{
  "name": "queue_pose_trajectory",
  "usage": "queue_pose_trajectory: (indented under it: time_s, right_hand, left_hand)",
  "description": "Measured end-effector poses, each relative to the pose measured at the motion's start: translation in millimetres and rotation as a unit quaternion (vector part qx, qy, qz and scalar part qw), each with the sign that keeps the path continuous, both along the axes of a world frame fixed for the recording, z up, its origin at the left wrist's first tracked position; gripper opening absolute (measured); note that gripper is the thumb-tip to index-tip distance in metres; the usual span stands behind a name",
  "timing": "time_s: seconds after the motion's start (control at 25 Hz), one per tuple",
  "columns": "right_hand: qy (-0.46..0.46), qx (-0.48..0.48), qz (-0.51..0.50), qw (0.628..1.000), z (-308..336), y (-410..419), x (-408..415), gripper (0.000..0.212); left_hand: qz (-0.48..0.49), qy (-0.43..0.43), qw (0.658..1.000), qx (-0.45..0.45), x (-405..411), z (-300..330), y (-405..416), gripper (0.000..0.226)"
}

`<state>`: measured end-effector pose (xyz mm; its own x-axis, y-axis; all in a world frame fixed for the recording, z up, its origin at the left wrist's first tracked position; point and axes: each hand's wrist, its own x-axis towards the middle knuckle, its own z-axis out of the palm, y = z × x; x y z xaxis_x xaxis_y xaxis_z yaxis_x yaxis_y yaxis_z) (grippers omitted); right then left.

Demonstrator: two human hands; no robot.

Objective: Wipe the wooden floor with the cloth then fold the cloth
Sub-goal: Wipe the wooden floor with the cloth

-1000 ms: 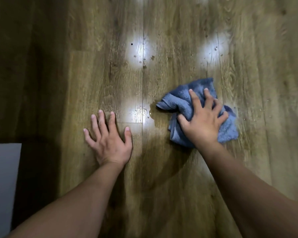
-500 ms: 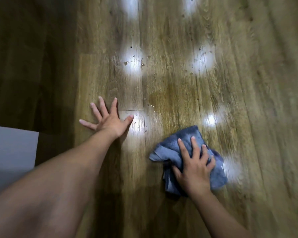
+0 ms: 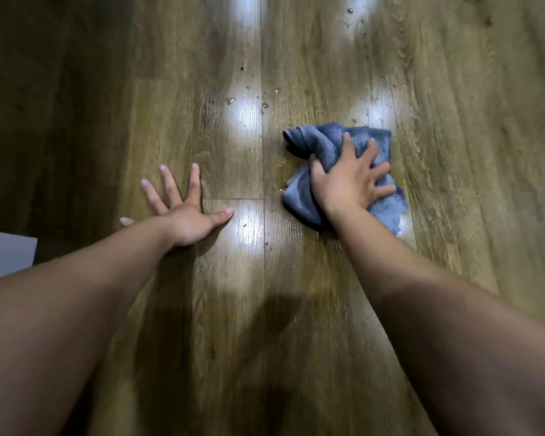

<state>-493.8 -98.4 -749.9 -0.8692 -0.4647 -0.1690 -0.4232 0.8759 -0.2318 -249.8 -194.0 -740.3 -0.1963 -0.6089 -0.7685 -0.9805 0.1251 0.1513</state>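
- My right hand (image 3: 350, 180) lies on top of the blue cloth (image 3: 315, 146), palm down and pressing it onto the wooden floor (image 3: 312, 58).
- My right fingers (image 3: 367, 149) are spread wide across the fabric, not curled into a fist; the thumb (image 3: 316, 171) digs into a bunched fold on the cloth's left side, so part of the fabric is pinched between thumb and palm.
- The cloth is crumpled, not folded: a thick rolled ridge sticks out at its far left corner, and a flatter flap shows from under my wrist on the near side.
- The cloth sits on the plank to the right of the long seam (image 3: 262, 152) that runs away from me, near a bright patch of reflected light.
- Small water droplets (image 3: 265, 105) dot the boards beyond the cloth and just beside its left edge.
- My left hand (image 3: 183, 215) is flat on the floor, well apart from the cloth, on the other side of the seam.
- Its fingers are splayed fully open and it holds nothing; the thumb points right toward a glossy reflection on the wood.
- Both forearms reach forward from the bottom corners of the view.
- A pale grey surface (image 3: 7, 256) shows at the left edge; I cannot tell what it is.
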Motion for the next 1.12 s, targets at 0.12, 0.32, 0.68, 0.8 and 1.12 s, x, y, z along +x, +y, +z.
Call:
queue_pose_trajectory:
  time_s: [0.12,0.32,0.68,0.8,1.12]
  right_hand:
    - [0.004,-0.005,0.075,0.997,3,-8,14,0.077]
    - [0.038,-0.045,0.249,0.967,10,56,75,0.074]
    - [0.037,0.065,0.265,0.961,1,89,83,0.097]
    - [0.055,0.064,0.264,0.961,1,86,80,0.096]
    - [0.098,0.034,0.106,0.989,-2,26,-21,0.073]
  left_hand:
    - [0.001,0.001,1.0,0.001,0,3,3,0.089]
    - [0.02,0.01,1.0,-0.012,-6,3,5,0.074]
    - [0.008,0.022,1.0,-0.006,-6,11,7,0.074]
    - [0.011,0.019,1.0,-0.01,-4,14,8,0.073]
    - [0.013,0.018,1.0,0.003,-6,10,6,0.073]
